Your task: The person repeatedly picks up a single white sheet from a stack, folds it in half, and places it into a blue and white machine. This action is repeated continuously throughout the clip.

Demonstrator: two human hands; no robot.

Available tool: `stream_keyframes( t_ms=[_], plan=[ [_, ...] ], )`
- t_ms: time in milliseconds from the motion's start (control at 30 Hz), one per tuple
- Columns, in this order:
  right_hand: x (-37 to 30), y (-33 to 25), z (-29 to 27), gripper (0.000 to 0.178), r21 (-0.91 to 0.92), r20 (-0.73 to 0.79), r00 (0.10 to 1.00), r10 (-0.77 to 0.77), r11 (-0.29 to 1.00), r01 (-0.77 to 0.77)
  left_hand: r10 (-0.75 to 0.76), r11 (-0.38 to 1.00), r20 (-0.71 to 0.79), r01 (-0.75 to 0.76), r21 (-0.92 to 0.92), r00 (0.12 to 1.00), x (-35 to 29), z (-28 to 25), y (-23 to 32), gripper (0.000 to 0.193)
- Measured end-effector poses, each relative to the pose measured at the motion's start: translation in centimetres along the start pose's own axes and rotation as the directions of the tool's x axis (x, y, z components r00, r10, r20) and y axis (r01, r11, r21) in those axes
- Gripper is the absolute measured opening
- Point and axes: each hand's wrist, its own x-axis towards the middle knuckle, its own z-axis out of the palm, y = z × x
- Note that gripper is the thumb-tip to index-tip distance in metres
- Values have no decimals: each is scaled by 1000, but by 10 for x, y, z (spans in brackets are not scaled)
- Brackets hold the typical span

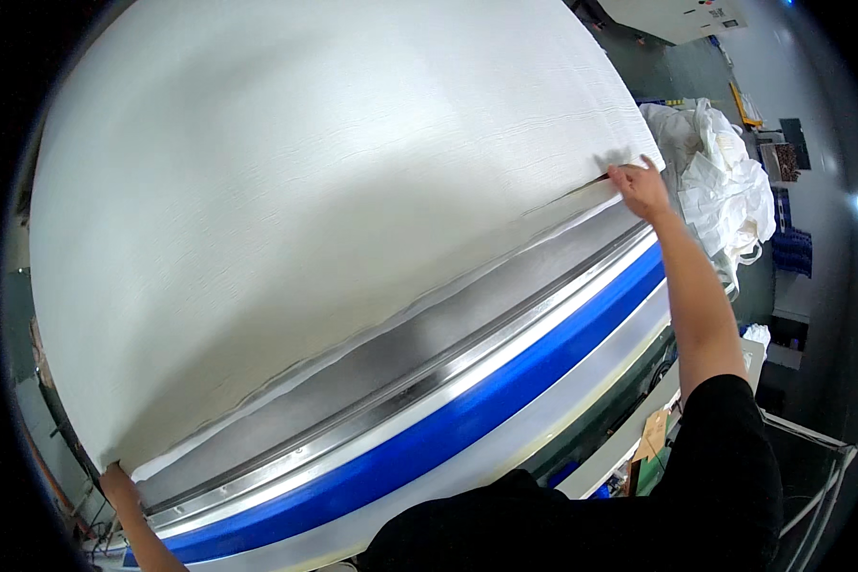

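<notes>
A wide white fabric sheet (334, 172) covers most of the work surface ahead of me, with fine wrinkles and soft shadows on it. Its near edge runs unevenly from low on the left to higher on the right. At the left end of that edge, my left hand (119, 488) is closed on the corner, its fingertips partly hidden. My right arm reaches far out, and my right hand (643, 188) pinches the fabric's right end between thumb and fingers. Between the sheet and me, a bare grey metal surface (391, 357) shows.
A metal rail (410, 386) and a blue band (429, 419) border the near side. Crumpled white bags (720, 181) lie on the floor to the right. Close to my right elbow is a bench (605, 467) with small items, and a metal frame (820, 477) stands at lower right.
</notes>
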Motion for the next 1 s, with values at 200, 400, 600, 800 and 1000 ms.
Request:
stream_keyframes(
  t_ms=[200,400,600,800,1000],
  plan=[
    [2,96,11,37,-149,95,995,41,988,-27,-58,998,125,62,-30,991,14,-14,15,20],
    [31,98,27,35,-161,34,999,29,987,-23,-5,1000,106,6,-13,994,-40,24,-49,29],
    [0,111,-14,42,-153,48,999,15,988,-7,-149,987,279,161,-21,949,-23,-88,38,39],
    [-17,195,-51,46,-30,36,999,19,999,-18,-124,992,168,129,-18,978,-71,-134,-8,40],
    [-80,248,-50,45,-74,132,984,-123,988,134,61,998,233,-63,1,971,-124,-119,-26,40]
  ],
)
